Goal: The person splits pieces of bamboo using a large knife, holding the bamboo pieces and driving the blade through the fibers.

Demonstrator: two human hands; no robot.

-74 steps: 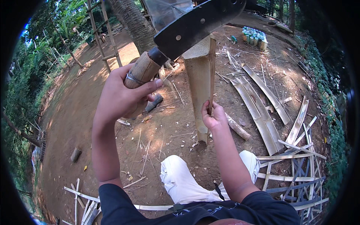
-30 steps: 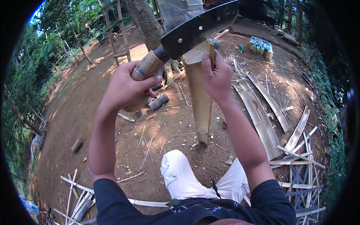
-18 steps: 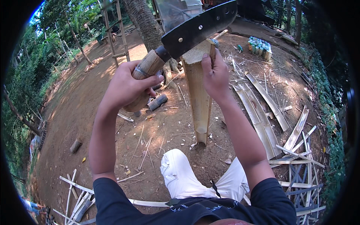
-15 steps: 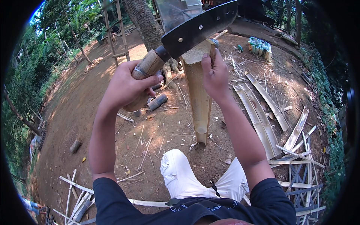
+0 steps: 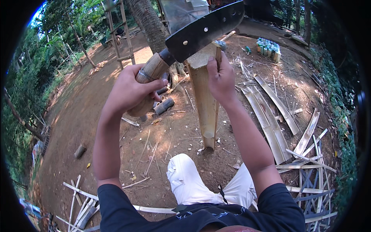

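My left hand (image 5: 133, 87) is closed round the wooden handle of a machete (image 5: 205, 33). Its broad dark blade, dotted with a few small holes, slants up to the right across the top of a split bamboo piece (image 5: 205, 100). Whether the edge touches the bamboo I cannot tell. My right hand (image 5: 223, 77) grips the bamboo's upper right edge, thumb on the near side. The bamboo stands nearly upright, hollow side toward me, with its lower end on the dirt in front of my knees.
Split bamboo lengths (image 5: 266, 120) lie on the right, beside a heap of thin strips (image 5: 313, 174). More strips (image 5: 83, 208) lie at lower left. A short bamboo log (image 5: 164, 106) rests near a tree trunk (image 5: 148, 27). Packed cans (image 5: 268, 48) stand at the far right.
My hands, the machete and the bamboo hold almost the same position. The background has shifted very slightly in the picture.
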